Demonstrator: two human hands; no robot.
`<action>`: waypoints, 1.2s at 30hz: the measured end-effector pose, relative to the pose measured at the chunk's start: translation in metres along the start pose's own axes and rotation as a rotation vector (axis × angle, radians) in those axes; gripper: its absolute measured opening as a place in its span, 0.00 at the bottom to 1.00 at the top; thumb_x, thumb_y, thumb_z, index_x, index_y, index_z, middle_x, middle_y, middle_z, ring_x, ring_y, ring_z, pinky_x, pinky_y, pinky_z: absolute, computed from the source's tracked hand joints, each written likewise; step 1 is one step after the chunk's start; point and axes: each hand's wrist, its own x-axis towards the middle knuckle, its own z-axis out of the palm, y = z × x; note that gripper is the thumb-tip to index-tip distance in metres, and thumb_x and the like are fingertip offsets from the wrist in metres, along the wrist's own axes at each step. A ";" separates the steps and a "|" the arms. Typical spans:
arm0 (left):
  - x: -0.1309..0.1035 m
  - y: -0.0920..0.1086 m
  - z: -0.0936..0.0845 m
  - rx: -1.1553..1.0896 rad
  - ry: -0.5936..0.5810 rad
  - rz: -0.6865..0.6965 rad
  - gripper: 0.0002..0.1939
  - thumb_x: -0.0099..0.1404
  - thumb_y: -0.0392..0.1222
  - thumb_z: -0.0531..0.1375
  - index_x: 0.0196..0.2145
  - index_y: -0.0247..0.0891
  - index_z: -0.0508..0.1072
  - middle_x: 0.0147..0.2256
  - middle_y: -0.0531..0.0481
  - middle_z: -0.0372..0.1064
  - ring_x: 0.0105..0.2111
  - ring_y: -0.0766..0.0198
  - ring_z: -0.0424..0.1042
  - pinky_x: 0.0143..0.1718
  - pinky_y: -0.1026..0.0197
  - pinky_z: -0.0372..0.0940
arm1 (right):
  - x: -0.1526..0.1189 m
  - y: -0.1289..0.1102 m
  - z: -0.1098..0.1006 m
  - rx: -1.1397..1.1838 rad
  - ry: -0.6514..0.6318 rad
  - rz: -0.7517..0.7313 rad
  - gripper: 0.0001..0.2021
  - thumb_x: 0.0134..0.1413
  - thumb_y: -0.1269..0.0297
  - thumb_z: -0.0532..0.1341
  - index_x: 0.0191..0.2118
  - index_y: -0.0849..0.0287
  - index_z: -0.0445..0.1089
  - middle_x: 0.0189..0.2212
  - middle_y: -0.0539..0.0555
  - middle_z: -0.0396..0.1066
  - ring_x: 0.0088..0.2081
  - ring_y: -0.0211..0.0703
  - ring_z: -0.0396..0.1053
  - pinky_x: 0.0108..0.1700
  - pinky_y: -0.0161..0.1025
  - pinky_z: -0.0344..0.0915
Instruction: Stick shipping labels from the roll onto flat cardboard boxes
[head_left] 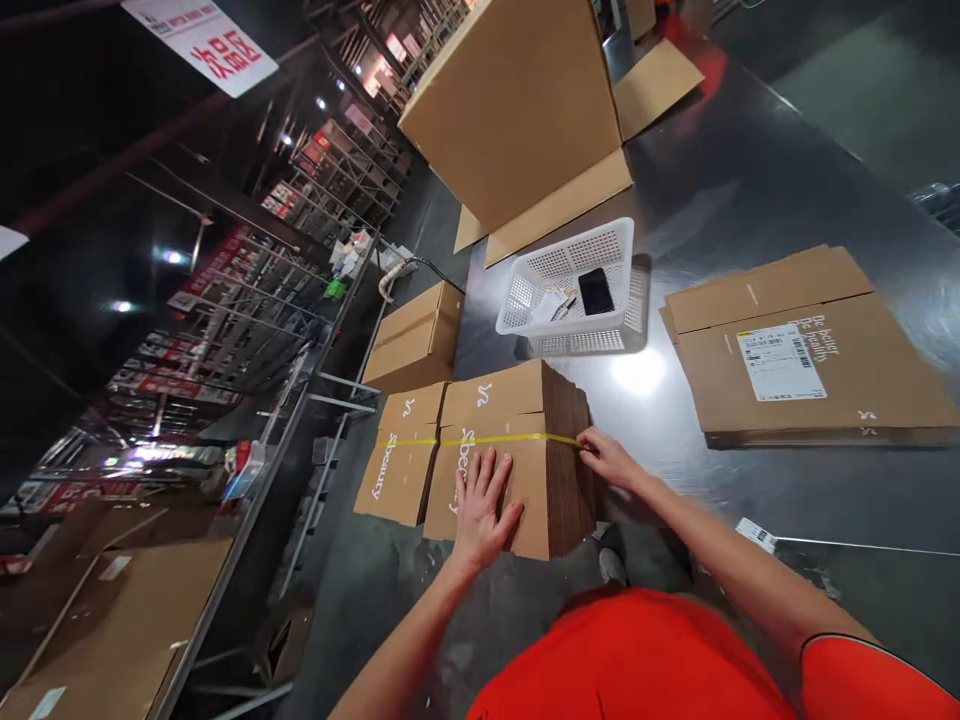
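Observation:
A thick stack of flattened cardboard boxes (pixel 529 400) lies at the near left edge of the metal table, with white lettering on top. A yellow strap (pixel 495 437) runs across it and over a second stack (pixel 401 465) on its left. My left hand (pixel 484 510) lies flat on the thicker stack, fingers spread, just below the strap. At the stack's right side my right hand (pixel 604 458) pinches the strap's end between closed fingers.
Beyond the stacks stands a white basket (pixel 566 250) holding a black phone. More flattened boxes with a label (pixel 780 365) lie on the table (pixel 712 200) at right. A large carton (pixel 525 110) stands at the back, a closed box (pixel 416 335) at left.

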 end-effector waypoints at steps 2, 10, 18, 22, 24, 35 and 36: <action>0.000 0.000 -0.001 0.001 0.000 -0.003 0.29 0.69 0.49 0.50 0.66 0.46 0.52 0.68 0.46 0.43 0.69 0.50 0.36 0.65 0.35 0.33 | 0.003 0.003 -0.006 0.010 -0.038 -0.014 0.03 0.56 0.70 0.54 0.35 0.56 0.63 0.31 0.51 0.65 0.34 0.41 0.64 0.37 0.37 0.63; 0.001 0.000 -0.002 0.009 -0.001 0.004 0.31 0.69 0.49 0.51 0.67 0.48 0.50 0.68 0.46 0.43 0.69 0.49 0.37 0.65 0.35 0.33 | 0.016 -0.005 -0.002 0.024 -0.005 0.046 0.10 0.57 0.74 0.48 0.38 0.57 0.64 0.33 0.55 0.64 0.36 0.45 0.63 0.40 0.41 0.62; 0.002 0.002 -0.003 0.002 -0.005 -0.005 0.31 0.68 0.48 0.52 0.66 0.46 0.52 0.68 0.45 0.44 0.69 0.49 0.37 0.65 0.35 0.32 | 0.009 -0.008 -0.013 0.309 -0.085 0.212 0.11 0.58 0.54 0.54 0.34 0.57 0.64 0.33 0.52 0.66 0.37 0.42 0.64 0.41 0.40 0.63; 0.002 0.003 -0.004 0.014 -0.003 -0.018 0.30 0.67 0.49 0.52 0.66 0.46 0.54 0.68 0.45 0.45 0.68 0.49 0.38 0.65 0.36 0.32 | 0.014 -0.011 -0.009 0.367 -0.051 0.310 0.17 0.58 0.47 0.51 0.31 0.57 0.63 0.31 0.51 0.64 0.36 0.42 0.63 0.40 0.40 0.62; 0.002 0.004 -0.004 0.012 -0.004 -0.019 0.30 0.67 0.49 0.52 0.65 0.46 0.54 0.68 0.45 0.45 0.68 0.49 0.38 0.65 0.36 0.32 | 0.014 -0.011 -0.009 0.388 -0.064 0.318 0.18 0.58 0.47 0.51 0.32 0.56 0.64 0.30 0.51 0.65 0.34 0.42 0.63 0.38 0.39 0.62; 0.002 0.004 -0.005 0.014 -0.029 -0.032 0.31 0.68 0.50 0.51 0.66 0.46 0.53 0.68 0.46 0.43 0.69 0.49 0.36 0.65 0.36 0.30 | 0.017 -0.007 0.002 0.243 0.029 0.331 0.12 0.57 0.54 0.52 0.30 0.56 0.64 0.31 0.51 0.67 0.35 0.42 0.63 0.39 0.39 0.61; 0.002 0.004 -0.005 0.013 -0.033 -0.035 0.31 0.68 0.51 0.51 0.66 0.46 0.53 0.68 0.46 0.43 0.69 0.49 0.36 0.65 0.36 0.31 | 0.017 -0.005 0.002 0.216 0.046 0.329 0.12 0.57 0.55 0.53 0.29 0.56 0.63 0.30 0.52 0.67 0.35 0.42 0.63 0.39 0.39 0.60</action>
